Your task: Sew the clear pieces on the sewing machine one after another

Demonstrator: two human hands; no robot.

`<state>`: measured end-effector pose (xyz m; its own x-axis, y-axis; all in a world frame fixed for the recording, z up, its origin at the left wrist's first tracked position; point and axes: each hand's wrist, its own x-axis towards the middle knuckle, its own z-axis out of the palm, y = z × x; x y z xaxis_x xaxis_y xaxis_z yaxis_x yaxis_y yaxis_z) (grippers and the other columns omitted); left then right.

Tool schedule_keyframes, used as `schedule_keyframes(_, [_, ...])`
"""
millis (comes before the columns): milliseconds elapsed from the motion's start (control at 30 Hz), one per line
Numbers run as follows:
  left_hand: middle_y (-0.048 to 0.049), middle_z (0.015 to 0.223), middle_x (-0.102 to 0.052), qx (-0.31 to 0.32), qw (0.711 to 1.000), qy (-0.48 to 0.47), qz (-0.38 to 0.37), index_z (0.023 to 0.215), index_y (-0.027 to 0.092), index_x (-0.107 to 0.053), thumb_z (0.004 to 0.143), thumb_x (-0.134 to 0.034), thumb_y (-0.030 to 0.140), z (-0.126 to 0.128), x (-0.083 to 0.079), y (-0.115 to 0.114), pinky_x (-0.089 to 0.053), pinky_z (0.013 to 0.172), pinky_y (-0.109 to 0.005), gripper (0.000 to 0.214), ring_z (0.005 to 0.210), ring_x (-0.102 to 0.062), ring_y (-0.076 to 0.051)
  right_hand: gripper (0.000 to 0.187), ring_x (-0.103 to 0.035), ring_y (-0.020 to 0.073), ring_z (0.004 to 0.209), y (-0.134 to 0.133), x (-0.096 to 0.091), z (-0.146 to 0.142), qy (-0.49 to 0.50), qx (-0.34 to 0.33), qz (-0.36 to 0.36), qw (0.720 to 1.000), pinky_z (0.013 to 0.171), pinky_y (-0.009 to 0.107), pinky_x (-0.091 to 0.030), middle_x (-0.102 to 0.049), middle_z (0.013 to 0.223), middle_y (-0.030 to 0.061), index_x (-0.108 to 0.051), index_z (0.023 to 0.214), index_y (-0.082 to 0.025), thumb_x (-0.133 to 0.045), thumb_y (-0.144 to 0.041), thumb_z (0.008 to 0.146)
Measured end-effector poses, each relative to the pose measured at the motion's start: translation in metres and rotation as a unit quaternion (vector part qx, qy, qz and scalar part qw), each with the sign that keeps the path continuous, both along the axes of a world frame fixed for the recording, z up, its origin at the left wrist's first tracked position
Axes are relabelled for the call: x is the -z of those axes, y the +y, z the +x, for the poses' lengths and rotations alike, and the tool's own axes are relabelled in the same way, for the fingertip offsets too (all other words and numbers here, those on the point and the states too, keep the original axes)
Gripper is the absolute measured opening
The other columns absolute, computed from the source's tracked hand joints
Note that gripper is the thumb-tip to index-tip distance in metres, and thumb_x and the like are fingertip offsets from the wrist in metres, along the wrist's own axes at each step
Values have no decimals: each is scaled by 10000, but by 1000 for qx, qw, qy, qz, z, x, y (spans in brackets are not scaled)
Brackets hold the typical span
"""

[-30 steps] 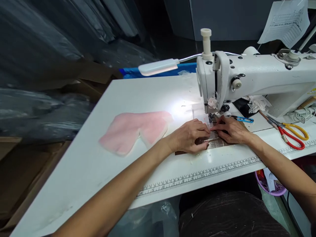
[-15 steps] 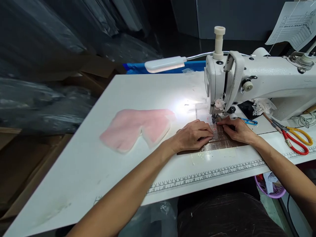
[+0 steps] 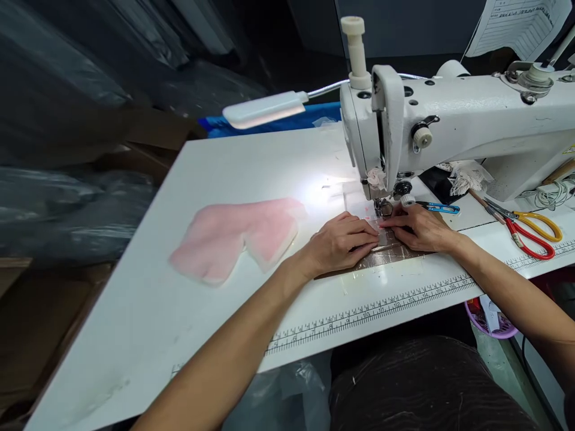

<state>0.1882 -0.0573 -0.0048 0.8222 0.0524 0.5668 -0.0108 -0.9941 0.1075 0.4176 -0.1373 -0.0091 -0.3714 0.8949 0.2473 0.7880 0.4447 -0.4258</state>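
My left hand (image 3: 342,243) and my right hand (image 3: 417,230) lie on a dark brown gridded patch (image 3: 390,257) on the white table (image 3: 251,167), just in front of the needle foot (image 3: 383,207) of a white sewing machine (image 3: 449,131). Their fingertips meet on a small pale pink piece (image 3: 381,230) at the foot, pressed together on it. How much of the piece lies under the fingers is hidden. A stack of pink cut fabric pieces (image 3: 233,236) lies to the left of my left hand.
A white lamp head (image 3: 265,109) on a gooseneck lights the needle area. Blue thread snips (image 3: 438,208) and red-and-yellow scissors (image 3: 527,230) lie to the right. A ruler strip (image 3: 381,308) runs along the table's front edge. Plastic-wrapped rolls and cardboard stand at the left.
Both hands stay at the needle foot; my right hand's fingertips have shifted slightly left toward the left hand. The view has swung, so the machine sits more to the left.
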Motion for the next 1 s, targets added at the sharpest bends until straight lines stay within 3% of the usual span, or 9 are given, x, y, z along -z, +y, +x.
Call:
schedule_keyframes(400, [-45,905,-771,-5,1000,23,3,965,175,-730,912,-580,264,-2,-7,-6,-565,702,-353,182,730,-683,-170,283,-589,208,947,-1,2,0,-14,-35,44,998,867,370,-523,-633,1058,101,-768,1140,-244,-564,-213,947])
schedule_keyframes(800, [-53,969,-762,-44,996,81,14,1020,179,-723,911,-535,301,-5,-7,-5,-507,739,-368,249,759,-655,-186,337,-557,212,867,-6,-10,-11,-88,24,14,996,803,357,-494,-617,1075,121,-704,1250,-230,-479,-264,1001])
schedule_keyframes(1000, [-81,1023,-750,-63,993,94,24,1080,153,-711,893,-555,312,-6,-6,-5,-482,784,-389,291,798,-647,-208,365,-563,206,843,-6,-11,-11,-102,19,12,995,777,354,-488,-625,1074,126,-680,1299,-223,-474,-287,1004])
